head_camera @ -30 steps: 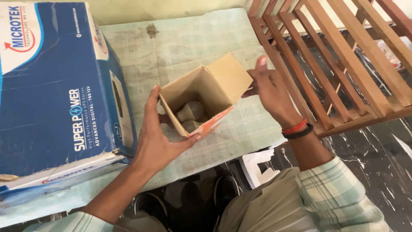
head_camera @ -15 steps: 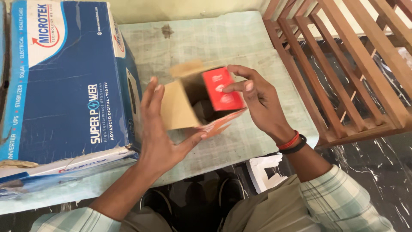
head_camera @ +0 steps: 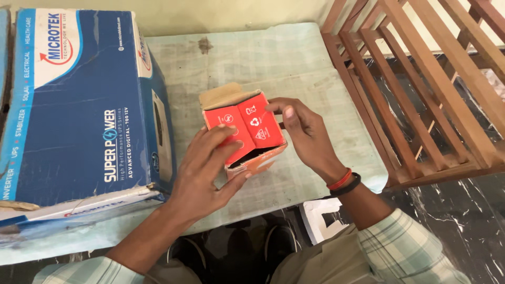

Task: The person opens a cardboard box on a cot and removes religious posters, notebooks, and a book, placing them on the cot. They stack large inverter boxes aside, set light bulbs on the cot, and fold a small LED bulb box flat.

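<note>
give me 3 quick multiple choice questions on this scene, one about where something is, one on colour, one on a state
1. Where does the large blue carton stand relative to the small box?
A. on the person's left of it
B. on the person's right of it
C. on top of it

2. What colour are the small box's top flaps?
A. green
B. red
C. black

3. What state is the small box's top in?
A. torn off
B. flaps standing wide open
C. flaps folded down under the hands

Answers:
1 A, the carton fills the left of the table.
2 B, both flaps show red with white symbols.
3 C, the left hand and right hand press the flaps nearly flat.
</note>
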